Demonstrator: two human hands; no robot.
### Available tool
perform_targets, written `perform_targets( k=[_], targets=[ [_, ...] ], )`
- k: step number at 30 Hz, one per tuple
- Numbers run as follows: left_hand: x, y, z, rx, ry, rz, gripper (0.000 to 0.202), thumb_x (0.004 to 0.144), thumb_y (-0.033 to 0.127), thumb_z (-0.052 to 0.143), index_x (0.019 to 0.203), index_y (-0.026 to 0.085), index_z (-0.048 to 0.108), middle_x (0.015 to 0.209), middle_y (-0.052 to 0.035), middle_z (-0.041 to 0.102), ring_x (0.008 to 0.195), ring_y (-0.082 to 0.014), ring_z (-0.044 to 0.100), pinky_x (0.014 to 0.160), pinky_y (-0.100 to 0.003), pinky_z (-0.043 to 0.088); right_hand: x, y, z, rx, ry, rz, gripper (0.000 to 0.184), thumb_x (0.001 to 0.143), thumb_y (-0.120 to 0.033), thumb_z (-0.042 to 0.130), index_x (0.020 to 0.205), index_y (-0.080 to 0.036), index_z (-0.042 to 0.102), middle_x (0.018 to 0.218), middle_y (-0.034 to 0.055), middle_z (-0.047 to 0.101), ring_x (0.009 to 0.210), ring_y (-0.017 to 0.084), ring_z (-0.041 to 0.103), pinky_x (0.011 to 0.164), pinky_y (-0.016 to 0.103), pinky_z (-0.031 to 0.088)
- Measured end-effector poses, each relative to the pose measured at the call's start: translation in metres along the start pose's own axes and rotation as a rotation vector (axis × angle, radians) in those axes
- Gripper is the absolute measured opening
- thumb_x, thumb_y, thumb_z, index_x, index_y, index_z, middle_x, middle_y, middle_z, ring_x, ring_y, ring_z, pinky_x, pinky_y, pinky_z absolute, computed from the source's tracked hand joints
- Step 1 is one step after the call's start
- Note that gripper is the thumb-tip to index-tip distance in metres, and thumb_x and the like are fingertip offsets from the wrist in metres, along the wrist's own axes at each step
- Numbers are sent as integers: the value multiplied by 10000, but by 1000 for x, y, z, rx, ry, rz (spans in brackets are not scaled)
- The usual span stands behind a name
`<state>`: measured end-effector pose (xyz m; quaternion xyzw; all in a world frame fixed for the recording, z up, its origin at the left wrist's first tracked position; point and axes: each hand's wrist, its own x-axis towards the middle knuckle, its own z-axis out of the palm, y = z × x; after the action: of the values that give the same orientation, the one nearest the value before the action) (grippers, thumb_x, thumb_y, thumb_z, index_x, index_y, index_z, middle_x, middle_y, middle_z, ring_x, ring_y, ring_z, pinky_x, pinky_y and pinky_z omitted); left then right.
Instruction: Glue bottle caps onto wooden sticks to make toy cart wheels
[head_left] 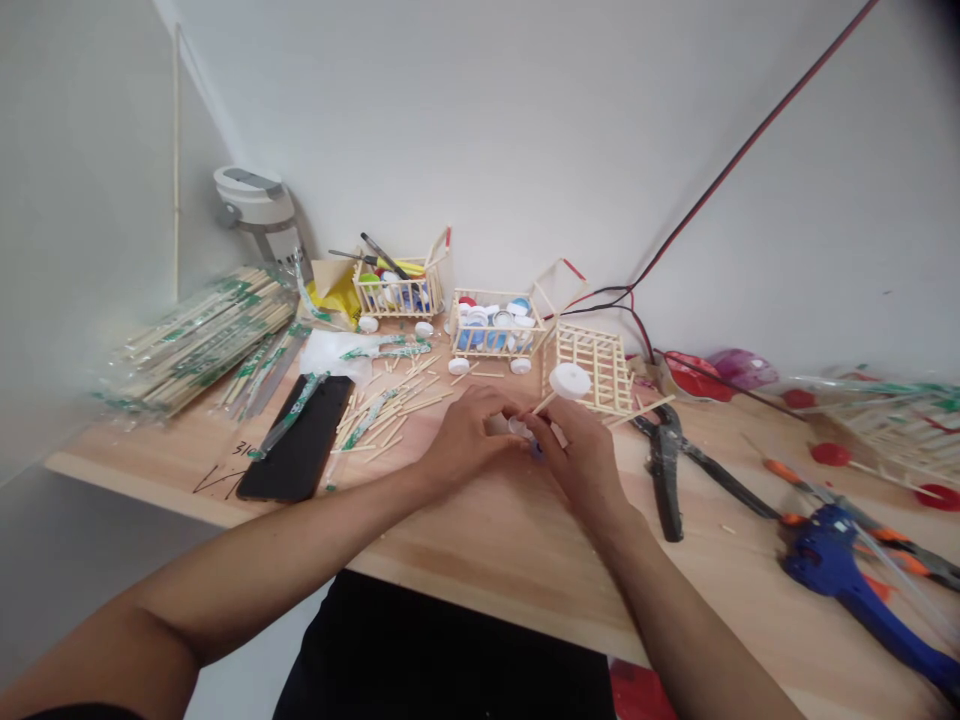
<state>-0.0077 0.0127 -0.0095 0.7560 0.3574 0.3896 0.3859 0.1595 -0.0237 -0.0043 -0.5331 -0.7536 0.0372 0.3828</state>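
Observation:
My left hand [466,430] and my right hand [581,455] meet over the middle of the wooden table [480,530]. Both are closed in a pinch around a thin wooden stick [543,404] that carries a white bottle cap [570,380] like a wheel at its far end. A second white cap [517,427] sits between my fingertips, partly hidden. Just behind my right hand leans a small wooden stick grid [598,367].
Two small stick carts [397,292] [496,330] filled with bottle caps stand near the wall. Loose sticks [390,405], wrapped chopsticks [202,340] and a black phone [300,440] lie at left. Black pliers [667,465], a blue glue gun [847,570] and red caps [831,454] lie at right.

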Motion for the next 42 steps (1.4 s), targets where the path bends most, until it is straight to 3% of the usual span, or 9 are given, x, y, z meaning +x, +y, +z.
perform_targets(
  k=[42],
  targets=[
    [0,-2,0,7,-8,8,218,720,340,760,887,215,695,932,-9,682,957,-198,584,881,-332,429,0,2,2,20,-15,13,245,938,-320,504,711,-228,522,718,17,601,705,173,551,647,304,387]
  ],
)
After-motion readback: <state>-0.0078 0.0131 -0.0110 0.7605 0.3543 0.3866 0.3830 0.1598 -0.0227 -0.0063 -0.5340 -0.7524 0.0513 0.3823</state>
